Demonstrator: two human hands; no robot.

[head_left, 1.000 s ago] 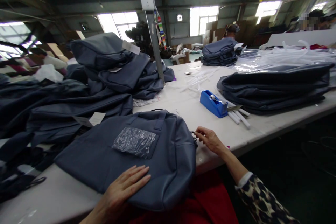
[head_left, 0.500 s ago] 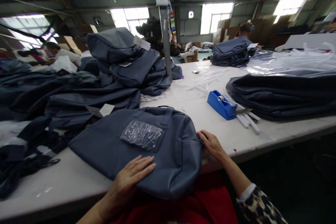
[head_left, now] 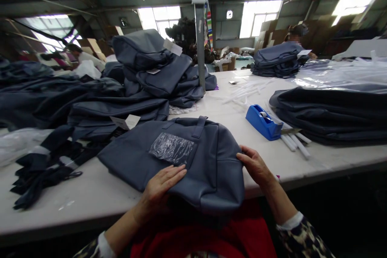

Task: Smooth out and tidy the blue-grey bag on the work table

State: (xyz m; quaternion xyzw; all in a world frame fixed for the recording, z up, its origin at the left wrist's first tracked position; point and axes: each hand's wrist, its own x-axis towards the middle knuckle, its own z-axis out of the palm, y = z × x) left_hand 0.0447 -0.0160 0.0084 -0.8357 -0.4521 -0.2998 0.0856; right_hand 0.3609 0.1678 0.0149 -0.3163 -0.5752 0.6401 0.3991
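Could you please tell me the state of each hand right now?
Left hand: open, fingers extended, resting on the bag.
Right hand: fingers bent against the bag's end; whether they grip it cannot be told.

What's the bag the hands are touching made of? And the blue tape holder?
The bag looks like leather or imitation leather, I can't tell which: smooth, softly shiny, with rounded folds. The tape holder is probably hard plastic: smooth, evenly blue, with crisp edges.

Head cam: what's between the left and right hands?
The blue-gray bag, in the head view: left hand on its near side, right hand at its right end.
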